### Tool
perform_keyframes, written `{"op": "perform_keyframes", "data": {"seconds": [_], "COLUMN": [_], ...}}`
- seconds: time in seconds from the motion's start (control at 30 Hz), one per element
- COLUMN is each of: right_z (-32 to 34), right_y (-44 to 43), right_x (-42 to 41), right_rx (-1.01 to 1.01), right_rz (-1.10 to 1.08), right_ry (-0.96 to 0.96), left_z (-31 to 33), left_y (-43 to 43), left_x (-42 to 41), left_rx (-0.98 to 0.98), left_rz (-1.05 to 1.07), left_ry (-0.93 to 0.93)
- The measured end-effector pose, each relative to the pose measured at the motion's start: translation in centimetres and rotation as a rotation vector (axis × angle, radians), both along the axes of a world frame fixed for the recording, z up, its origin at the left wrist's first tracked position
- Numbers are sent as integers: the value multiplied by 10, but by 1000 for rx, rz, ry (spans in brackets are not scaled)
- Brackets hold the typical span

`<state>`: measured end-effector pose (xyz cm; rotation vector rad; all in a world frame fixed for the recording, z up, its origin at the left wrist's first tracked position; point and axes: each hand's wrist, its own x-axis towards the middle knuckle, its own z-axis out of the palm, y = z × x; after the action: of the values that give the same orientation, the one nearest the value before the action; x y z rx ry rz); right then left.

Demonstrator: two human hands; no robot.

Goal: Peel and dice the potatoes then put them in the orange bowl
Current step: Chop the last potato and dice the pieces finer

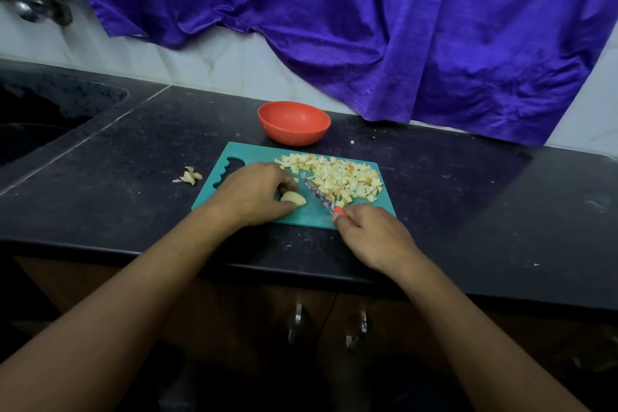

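Note:
A teal cutting board (pixel 311 216) lies on the black counter. My left hand (pixel 255 192) grips a peeled potato piece (pixel 293 199) on the board. My right hand (pixel 369 234) holds a knife (pixel 317 194) by its orange handle, the blade lying just right of the potato piece with its tip pointing away from me. A heap of diced potato (pixel 341 179) covers the board's far right part. The orange bowl (pixel 294 123) stands behind the board and looks empty.
A small pile of potato peel (pixel 191 176) lies on the counter left of the board. A dark sink (pixel 40 124) sits at the far left. A purple cloth (pixel 368 27) hangs on the wall behind. Cabinet handles (pixel 297 321) show below the counter edge.

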<state>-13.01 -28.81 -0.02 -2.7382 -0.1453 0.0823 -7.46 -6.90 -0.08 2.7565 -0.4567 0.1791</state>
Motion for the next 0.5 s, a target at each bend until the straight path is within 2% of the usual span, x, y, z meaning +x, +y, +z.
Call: {"op": "perform_keyframes", "data": {"seconds": [0.13,0.27,0.4,0.5], "right_z": [1,2,4,7], "right_y": [1,3,4,5], "right_x": [0,0,-2,-3], "right_rx": [-17,-26,-28,-12], "right_rz": [-15,-24,-22,-19], "right_ry": [5,12,17,33], "left_z": [-17,-26,-31,-32], "left_y": [-7,-14,-11,-6], "left_x": [-7,-7,-8,-12], "left_rx": [-100,-136,-162,-251], "left_rz": [91,157,150,123], "left_ry": [-119,-151,-163,-173]}}
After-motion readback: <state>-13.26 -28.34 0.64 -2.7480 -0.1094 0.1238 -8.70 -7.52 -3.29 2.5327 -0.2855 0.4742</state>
